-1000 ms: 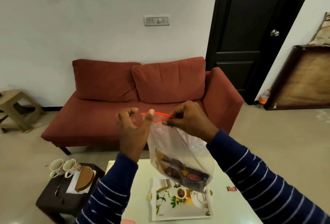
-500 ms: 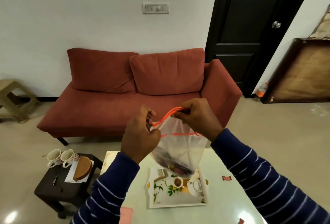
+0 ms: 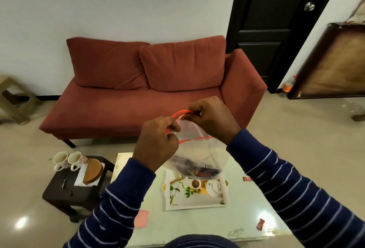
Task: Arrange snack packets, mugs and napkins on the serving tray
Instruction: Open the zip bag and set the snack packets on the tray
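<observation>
I hold a clear zip bag (image 3: 199, 149) with a red seal strip up in the air over the table. Dark snack packets (image 3: 195, 169) sag in its bottom. My left hand (image 3: 158, 143) pinches the near lip of the bag mouth, and my right hand (image 3: 212, 117) pinches the far lip. Directly below lies the white serving tray (image 3: 194, 203) with a printed plant and teacup pattern. Two floral mugs (image 3: 68, 160) and white napkins (image 3: 80, 178) under a brown half-round board rest on the dark stool at the left.
The pale table (image 3: 197, 226) carries a pink card (image 3: 141, 218) and two small red wrappers (image 3: 260, 224). The dark stool (image 3: 65, 194) stands left of it. A red sofa (image 3: 138, 97) sits beyond, with a black door at the back right.
The bag mouth has been pulled apart, from a shut seal to an open loop. Both hands and the bag have come lower toward the tray as my view tilted down.
</observation>
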Tool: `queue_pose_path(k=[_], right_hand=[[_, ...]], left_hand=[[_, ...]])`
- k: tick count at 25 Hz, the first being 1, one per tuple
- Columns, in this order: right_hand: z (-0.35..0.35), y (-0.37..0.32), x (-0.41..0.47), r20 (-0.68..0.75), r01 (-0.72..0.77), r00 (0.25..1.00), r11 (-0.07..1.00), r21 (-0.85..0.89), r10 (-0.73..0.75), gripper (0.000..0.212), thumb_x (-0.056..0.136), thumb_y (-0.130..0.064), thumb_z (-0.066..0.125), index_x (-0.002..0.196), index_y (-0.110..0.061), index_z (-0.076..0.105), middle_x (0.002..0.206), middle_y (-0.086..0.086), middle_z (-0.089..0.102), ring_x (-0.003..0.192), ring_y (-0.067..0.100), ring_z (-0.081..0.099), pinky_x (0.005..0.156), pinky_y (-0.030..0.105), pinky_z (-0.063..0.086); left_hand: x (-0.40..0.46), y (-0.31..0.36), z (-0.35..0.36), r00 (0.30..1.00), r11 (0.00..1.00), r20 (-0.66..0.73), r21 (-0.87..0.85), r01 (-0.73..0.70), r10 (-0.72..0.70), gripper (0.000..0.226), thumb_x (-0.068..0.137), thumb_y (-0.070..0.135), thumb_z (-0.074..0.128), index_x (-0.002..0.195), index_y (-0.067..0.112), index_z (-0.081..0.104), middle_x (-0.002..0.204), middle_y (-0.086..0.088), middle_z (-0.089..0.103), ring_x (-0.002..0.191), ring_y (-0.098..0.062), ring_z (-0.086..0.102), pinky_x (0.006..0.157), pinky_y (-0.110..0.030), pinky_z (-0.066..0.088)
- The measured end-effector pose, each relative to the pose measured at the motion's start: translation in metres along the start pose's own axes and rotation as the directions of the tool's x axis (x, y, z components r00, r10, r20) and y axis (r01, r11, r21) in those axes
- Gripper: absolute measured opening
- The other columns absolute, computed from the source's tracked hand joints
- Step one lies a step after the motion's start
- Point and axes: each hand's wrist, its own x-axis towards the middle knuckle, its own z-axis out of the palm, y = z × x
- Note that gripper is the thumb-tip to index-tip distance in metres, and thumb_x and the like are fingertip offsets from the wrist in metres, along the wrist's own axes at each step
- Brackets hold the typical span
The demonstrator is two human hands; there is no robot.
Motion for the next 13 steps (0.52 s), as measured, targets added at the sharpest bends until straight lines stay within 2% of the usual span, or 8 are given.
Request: queue_pose_path(k=[3,5,8,10,11,13], right_hand=[[0.005,0.001,-0.003,0.024,0.007,1.0,1.0,-0.001,-0.007,0.031,0.085,-0.044,0.07,0.072,-0.015,0.072,0.059,0.0,0.06,0.056,0.018,0.055,0.052,0.037,0.047],[0.007,0.001,-0.006,0.016,0.005,1.0,0.999,-0.036,-0.004,0.027,0.085,-0.042,0.07,0.076,-0.017,0.073,0.064,-0.002,0.063,0.06,0.018,0.056,0.052,0.032,0.042],[0.009,-0.001,-0.017,-0.116,0.022,0.993,0.997,-0.075,-0.031,0.022,0.084,-0.034,0.074,0.099,-0.018,0.074,0.091,-0.001,0.068,0.084,0.016,0.06,0.067,0.026,0.042],[0.014,-0.004,-0.027,-0.187,0.092,0.979,0.995,0.035,-0.084,0.021,0.084,-0.024,0.076,0.102,-0.014,0.074,0.097,0.002,0.065,0.087,0.014,0.058,0.073,0.023,0.045],[0.018,-0.006,-0.031,-0.156,0.125,0.982,0.985,0.119,-0.106,0.016,0.085,-0.018,0.075,0.099,-0.012,0.075,0.094,0.001,0.066,0.082,0.012,0.059,0.071,0.02,0.047],[0.025,-0.009,-0.034,0.06,0.096,0.992,0.973,0.21,-0.111,0.011,0.087,-0.012,0.072,0.098,-0.011,0.076,0.089,0.001,0.071,0.073,0.007,0.059,0.066,0.014,0.045]], left_hand=[[0.001,0.002,0.008,0.998,0.998,-0.045,0.019,0.052,-0.051,0.008,0.081,0.003,0.069,0.08,0.007,0.076,0.075,-0.002,0.072,0.063,-0.011,0.061,0.063,-0.016,0.05],[0.002,0.002,0.009,0.996,0.997,-0.046,0.02,0.078,-0.077,0.01,0.081,0.003,0.071,0.087,0.008,0.078,0.082,-0.004,0.073,0.069,-0.011,0.062,0.066,-0.011,0.045],[0.005,0.001,0.011,0.996,0.994,-0.014,0.066,0.09,-0.09,0.02,0.081,-0.004,0.067,0.094,0.006,0.078,0.084,-0.006,0.069,0.074,-0.013,0.058,0.071,-0.017,0.043],[0.004,0.001,0.013,0.996,0.992,0.001,0.085,0.093,-0.093,0.021,0.081,-0.008,0.064,0.094,0.003,0.077,0.079,-0.001,0.06,0.069,-0.01,0.051,0.068,-0.014,0.038],[0.003,0.002,0.014,0.995,0.991,0.005,0.093,0.1,-0.101,0.02,0.081,-0.008,0.063,0.092,0.003,0.076,0.077,0.001,0.055,0.066,-0.006,0.045,0.063,-0.011,0.035],[-0.003,0.004,0.018,0.992,0.987,0.013,0.103,0.124,-0.126,0.019,0.082,-0.006,0.063,0.09,0.005,0.076,0.075,0.003,0.049,0.061,-0.004,0.04,0.057,-0.01,0.035]])
